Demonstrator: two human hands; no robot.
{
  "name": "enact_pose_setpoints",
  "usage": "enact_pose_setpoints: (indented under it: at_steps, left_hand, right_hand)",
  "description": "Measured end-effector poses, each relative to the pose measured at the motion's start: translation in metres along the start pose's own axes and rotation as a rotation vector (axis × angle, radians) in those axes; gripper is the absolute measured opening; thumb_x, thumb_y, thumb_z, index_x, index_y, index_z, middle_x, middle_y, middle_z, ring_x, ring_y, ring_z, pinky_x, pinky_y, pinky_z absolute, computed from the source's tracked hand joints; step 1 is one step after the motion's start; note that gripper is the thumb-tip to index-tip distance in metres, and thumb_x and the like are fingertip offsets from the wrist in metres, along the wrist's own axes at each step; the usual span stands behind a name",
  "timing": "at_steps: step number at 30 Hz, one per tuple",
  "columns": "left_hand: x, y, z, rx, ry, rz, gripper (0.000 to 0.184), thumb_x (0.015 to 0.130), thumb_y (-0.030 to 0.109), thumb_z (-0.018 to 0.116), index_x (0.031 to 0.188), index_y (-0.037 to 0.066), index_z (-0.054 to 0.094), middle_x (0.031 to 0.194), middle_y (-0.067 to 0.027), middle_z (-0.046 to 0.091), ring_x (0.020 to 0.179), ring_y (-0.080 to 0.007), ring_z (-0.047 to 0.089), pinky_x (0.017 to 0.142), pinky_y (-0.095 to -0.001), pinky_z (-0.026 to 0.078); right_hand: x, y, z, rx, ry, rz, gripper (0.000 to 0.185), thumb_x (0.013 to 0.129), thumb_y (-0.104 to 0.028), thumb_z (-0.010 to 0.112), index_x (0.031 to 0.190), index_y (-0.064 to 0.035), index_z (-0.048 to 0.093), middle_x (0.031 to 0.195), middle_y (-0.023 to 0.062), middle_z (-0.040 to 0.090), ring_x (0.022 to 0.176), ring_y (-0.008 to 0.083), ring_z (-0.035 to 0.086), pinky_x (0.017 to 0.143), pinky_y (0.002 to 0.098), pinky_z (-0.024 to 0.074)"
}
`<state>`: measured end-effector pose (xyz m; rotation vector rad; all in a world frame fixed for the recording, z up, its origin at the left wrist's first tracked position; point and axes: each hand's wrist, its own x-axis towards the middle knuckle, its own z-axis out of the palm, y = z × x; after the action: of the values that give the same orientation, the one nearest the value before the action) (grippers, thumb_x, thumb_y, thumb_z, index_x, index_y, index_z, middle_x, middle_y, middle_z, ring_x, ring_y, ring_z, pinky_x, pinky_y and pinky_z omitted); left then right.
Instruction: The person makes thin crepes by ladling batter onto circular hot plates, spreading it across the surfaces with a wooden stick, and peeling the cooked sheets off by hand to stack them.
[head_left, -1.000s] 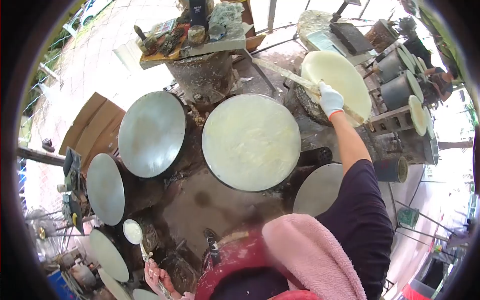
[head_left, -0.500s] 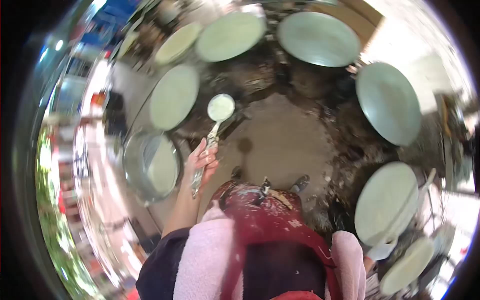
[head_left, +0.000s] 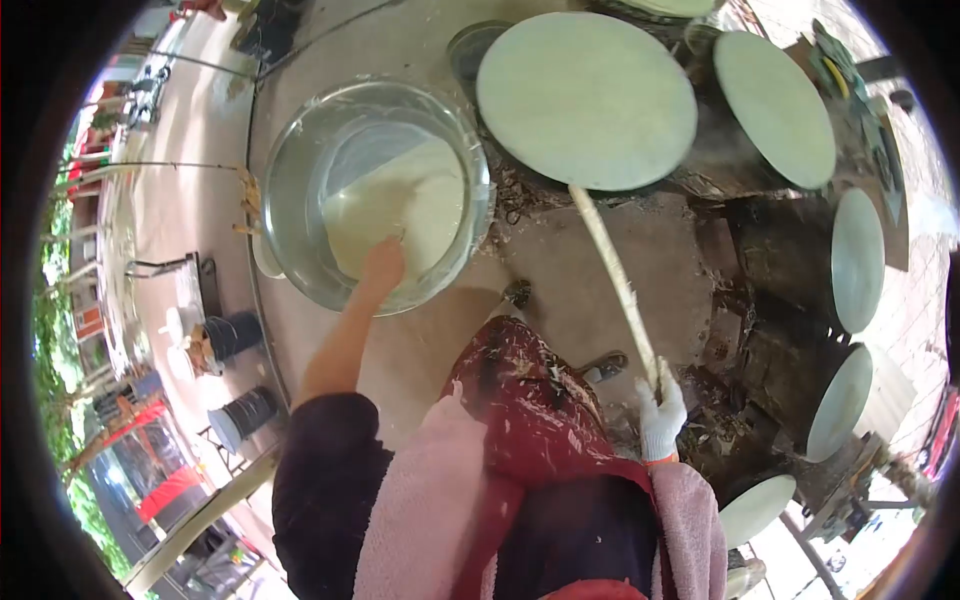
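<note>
My left hand (head_left: 384,264) is closed over a big metal basin (head_left: 296,150) of pale batter (head_left: 425,195). Only the top end of the ladle's handle (head_left: 401,233) shows at its fingers; the bowl of the ladle is hidden in the batter. My right hand (head_left: 661,416), in a white glove, grips the lower end of a long wooden stick (head_left: 614,272). The stick's far end meets the near edge of a round griddle (head_left: 587,100) coated with a pale layer.
Other round griddles, such as one at the upper right (head_left: 776,108) and one at the right (head_left: 858,260), curve around me. My shoes (head_left: 605,367) stand on the brown floor. A dark bucket (head_left: 241,418) is at the left.
The view has turned toward the basin. My left hand has moved the ladle from the open air into the batter. My right hand has brought the stick from another griddle to the front.
</note>
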<state>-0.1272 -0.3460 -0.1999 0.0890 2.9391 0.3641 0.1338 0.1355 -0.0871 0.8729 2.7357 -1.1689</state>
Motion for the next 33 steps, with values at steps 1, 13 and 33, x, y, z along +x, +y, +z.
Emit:
enact_pose_setpoints:
  at_steps: [1, 13, 33]
  left_hand:
    - [0.016, -0.017, -0.002, 0.077, -0.109, 0.060, 0.025, 0.096, 0.019, 0.047, 0.090, -0.002, 0.059, 0.080, -0.0247, 0.065, 0.079, -0.0433, 0.065, 0.069, -0.0507, 0.051]
    - [0.097, -0.096, 0.064, -0.036, -0.571, 0.092, 0.028, 0.095, 0.022, 0.051, 0.099, -0.002, 0.064, 0.082, -0.0195, 0.066, 0.074, -0.0315, 0.066, 0.070, -0.0453, 0.053]
    - [-0.197, 0.073, -0.096, -2.638, -0.406, -0.468, 0.029, 0.104, 0.031, 0.046, 0.101, 0.003, 0.053, 0.055, 0.0100, 0.039, 0.035, -0.0012, 0.033, 0.044, -0.0213, 0.036]
  right_hand:
    - [0.001, -0.007, 0.017, -0.025, -0.036, -0.015, 0.053, 0.085, -0.026, 0.074, 0.132, -0.0075, 0.060, 0.103, 0.0143, 0.067, 0.090, 0.0257, 0.065, 0.083, 0.0347, 0.0506]
    - [0.004, -0.041, 0.056, -0.073, -0.202, 0.122, 0.050, 0.085, -0.023, 0.071, 0.130, -0.0029, 0.060, 0.102, 0.0135, 0.067, 0.087, 0.0217, 0.062, 0.078, 0.0314, 0.0486]
    - [-0.091, -0.043, 0.034, 0.222, -0.698, -0.231, 0.046, 0.092, -0.020, 0.065, 0.135, -0.0029, 0.056, 0.111, 0.0149, 0.069, 0.095, 0.0134, 0.062, 0.088, 0.0305, 0.0492]
